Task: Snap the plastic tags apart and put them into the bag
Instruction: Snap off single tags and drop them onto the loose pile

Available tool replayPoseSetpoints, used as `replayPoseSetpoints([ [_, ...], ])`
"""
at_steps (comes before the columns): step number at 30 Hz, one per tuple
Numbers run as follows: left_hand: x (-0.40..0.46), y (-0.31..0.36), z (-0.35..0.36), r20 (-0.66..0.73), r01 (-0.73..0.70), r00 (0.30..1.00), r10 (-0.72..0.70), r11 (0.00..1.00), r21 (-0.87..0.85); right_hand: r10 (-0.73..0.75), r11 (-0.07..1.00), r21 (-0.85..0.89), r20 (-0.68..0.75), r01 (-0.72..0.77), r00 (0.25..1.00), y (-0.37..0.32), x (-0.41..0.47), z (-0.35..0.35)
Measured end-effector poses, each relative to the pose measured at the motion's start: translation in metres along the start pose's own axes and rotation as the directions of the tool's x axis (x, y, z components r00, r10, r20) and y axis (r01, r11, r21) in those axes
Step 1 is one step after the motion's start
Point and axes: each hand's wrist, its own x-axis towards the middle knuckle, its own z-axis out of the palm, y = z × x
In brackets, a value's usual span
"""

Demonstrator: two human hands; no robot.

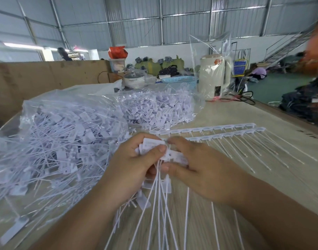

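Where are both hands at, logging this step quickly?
Left hand: grips a bunch of white plastic tags.
Right hand: pinches a joined white tag strip.

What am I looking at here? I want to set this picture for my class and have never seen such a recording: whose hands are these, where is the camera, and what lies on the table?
There is no machine: a person works with bare hands, and the single picture comes from a camera worn on their head, looking forward and down. The left hand grips a bundle of white plastic tags with their long thin tails hanging toward the viewer. The right hand pinches the next tag at the bundle's edge. On the wooden table two unbroken strips of joined tags lie beyond the hands. To the left a clear plastic bag is full of loose tags. A cream electric kettle stands farther back.
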Motion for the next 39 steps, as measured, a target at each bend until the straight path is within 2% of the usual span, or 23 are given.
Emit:
replayPoseSetpoints([
  [5, 0.000, -0.001, -0.004, 0.025, 0.009, 1.000, -0.009, 1.000, -0.005, 0.007, 0.998, -0.056, 0.026, -0.005, 1.000, 0.004, 0.001, -0.006],
  [9, -0.002, -0.004, 0.000, 0.063, -0.002, 0.998, 0.001, 1.000, 0.020, -0.041, 0.999, -0.005, 0.005, 0.041, 0.999, 0.004, 0.001, -0.001],
  [26, 0.002, -0.008, 0.007, -0.065, 0.038, 0.997, -0.043, 0.996, -0.079, -0.044, 0.998, 0.036, -0.269, 0.056, 0.962, -0.001, 0.002, 0.030],
  [34, -0.002, -0.004, 0.008, -0.030, 0.083, 0.995, -0.091, 0.975, -0.206, -0.143, 0.989, -0.038, -0.461, 0.142, 0.876, -0.008, 0.002, 0.032],
  [39, -0.002, -0.002, 0.008, -0.006, 0.095, 0.995, -0.099, 0.964, -0.248, -0.125, 0.988, 0.022, -0.478, 0.154, 0.869, -0.006, 0.003, 0.033],
])
